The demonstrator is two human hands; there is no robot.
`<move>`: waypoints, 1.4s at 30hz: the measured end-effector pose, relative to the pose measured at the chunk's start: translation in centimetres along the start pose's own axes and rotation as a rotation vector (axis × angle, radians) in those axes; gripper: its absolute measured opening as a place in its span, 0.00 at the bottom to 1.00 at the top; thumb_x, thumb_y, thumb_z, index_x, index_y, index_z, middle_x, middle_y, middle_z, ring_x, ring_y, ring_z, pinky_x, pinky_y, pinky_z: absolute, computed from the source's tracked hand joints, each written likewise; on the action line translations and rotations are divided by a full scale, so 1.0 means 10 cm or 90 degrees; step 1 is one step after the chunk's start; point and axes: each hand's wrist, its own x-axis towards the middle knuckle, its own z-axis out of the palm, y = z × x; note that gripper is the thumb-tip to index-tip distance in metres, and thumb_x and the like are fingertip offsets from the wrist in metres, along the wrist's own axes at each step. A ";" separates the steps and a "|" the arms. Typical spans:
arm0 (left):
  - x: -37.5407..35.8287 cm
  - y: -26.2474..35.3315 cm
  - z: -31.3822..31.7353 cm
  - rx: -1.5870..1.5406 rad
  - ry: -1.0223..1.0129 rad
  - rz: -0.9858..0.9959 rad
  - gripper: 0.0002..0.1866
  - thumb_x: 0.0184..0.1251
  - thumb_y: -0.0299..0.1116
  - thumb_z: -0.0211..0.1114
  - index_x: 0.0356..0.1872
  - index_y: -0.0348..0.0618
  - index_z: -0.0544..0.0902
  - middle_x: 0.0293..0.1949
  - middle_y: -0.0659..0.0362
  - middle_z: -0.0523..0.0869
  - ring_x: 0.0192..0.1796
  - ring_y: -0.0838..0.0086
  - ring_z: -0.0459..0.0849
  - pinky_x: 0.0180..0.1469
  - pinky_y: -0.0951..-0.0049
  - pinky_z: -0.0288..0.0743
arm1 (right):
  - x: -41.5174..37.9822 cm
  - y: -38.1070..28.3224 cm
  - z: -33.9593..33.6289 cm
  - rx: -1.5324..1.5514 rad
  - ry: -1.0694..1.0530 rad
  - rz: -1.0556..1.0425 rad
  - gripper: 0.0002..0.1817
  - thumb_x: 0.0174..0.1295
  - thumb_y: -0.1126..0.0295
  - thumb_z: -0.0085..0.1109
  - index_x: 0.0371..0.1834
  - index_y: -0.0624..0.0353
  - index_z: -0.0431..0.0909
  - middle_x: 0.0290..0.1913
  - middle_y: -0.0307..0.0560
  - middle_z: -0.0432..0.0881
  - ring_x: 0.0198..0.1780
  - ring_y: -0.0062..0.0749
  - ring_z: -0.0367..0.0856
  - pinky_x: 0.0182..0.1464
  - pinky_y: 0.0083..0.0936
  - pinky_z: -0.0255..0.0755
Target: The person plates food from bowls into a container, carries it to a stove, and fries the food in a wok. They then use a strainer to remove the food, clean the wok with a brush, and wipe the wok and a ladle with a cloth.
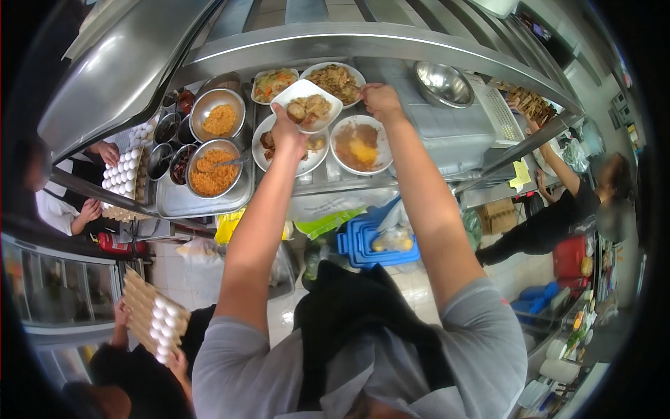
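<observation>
My left hand (288,134) grips a white square bowl (310,105) holding chunky browned food, tilted over the other dishes. Below it, partly covered by the hand, sits a round white plate (262,159) with browned meat pieces. My right hand (381,100) is closed at the right rim of a white bowl of noodle-like food (336,82); whether it pinches the rim or a utensil handle is hidden. Nearer me stands a white bowl of brown soup with a yellow mound (361,145). Behind is a white dish of mixed vegetables (274,85).
To the left, metal bowls of orange rice (213,173) stand on a tray. An empty steel bowl (444,85) sits right, by a grey lid (440,133). A metal shelf rail (349,47) crosses overhead. People handle egg trays (155,318) at left; another person (558,202) works right.
</observation>
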 end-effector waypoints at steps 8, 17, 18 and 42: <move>0.14 -0.01 0.18 0.028 -0.044 -0.019 0.36 0.85 0.61 0.40 0.74 0.38 0.64 0.72 0.48 0.74 0.69 0.54 0.80 0.64 0.47 0.82 | -0.37 -0.05 0.06 -0.152 -0.036 -0.246 0.10 0.63 0.74 0.57 0.29 0.66 0.86 0.24 0.45 0.83 0.28 0.39 0.83 0.33 0.35 0.75; -0.08 -0.07 0.17 -0.044 -0.128 -0.061 0.35 0.86 0.60 0.37 0.77 0.42 0.62 0.74 0.48 0.72 0.71 0.51 0.77 0.66 0.43 0.80 | -0.95 -0.12 0.01 -0.662 0.037 -0.561 0.15 0.64 0.77 0.54 0.51 0.58 0.86 0.49 0.58 0.85 0.50 0.60 0.84 0.51 0.49 0.79; -0.14 -0.03 0.18 -0.028 -0.115 -0.068 0.35 0.86 0.60 0.37 0.77 0.42 0.61 0.74 0.48 0.71 0.72 0.51 0.76 0.67 0.42 0.79 | -0.98 -0.14 -0.01 -0.662 0.034 -0.560 0.15 0.64 0.77 0.54 0.51 0.58 0.86 0.49 0.58 0.85 0.50 0.60 0.84 0.51 0.49 0.79; -1.46 -0.01 -0.71 -0.083 -0.069 0.100 0.39 0.83 0.59 0.49 0.79 0.35 0.60 0.77 0.49 0.69 0.76 0.57 0.71 0.76 0.54 0.68 | 0.26 0.19 0.09 -0.806 0.055 -0.297 0.10 0.63 0.71 0.59 0.39 0.64 0.89 0.45 0.64 0.89 0.53 0.57 0.87 0.57 0.42 0.81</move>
